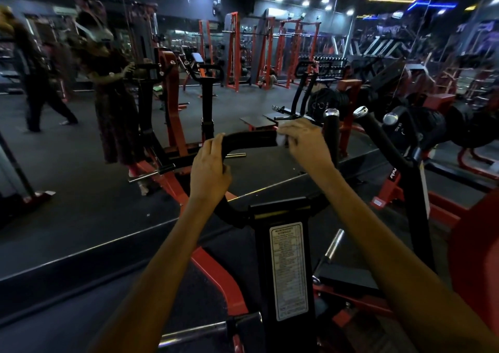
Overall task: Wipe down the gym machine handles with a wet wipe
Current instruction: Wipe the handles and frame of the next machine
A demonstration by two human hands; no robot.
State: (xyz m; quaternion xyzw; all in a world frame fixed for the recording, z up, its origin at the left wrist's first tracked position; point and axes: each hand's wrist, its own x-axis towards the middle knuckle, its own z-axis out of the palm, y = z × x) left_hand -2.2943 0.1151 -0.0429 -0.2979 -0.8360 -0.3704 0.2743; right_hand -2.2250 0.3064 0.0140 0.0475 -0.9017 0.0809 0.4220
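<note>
My left hand [209,167] grips the bend of the black curved handle [251,139], fingers wrapped over the top. My right hand [303,143] pinches a whitish wet wipe [284,139] at the handle's end, mostly hidden. Labelled black post [286,266] stands below; two upright padded handles [331,128] just right, weight plates [429,128] beyond.

We see a curved black handle [251,140] rising from the black post with the white label [288,270], arching up and to the right above it. Its padded grip looks matte and dark. At the grip's right end, above the post, a pale, crumpled wet wipe [284,139] sits against the handle; it is blurred and mostly hidden. Right of the post, two more black handles [331,133] stand upright with chrome caps.
</note>
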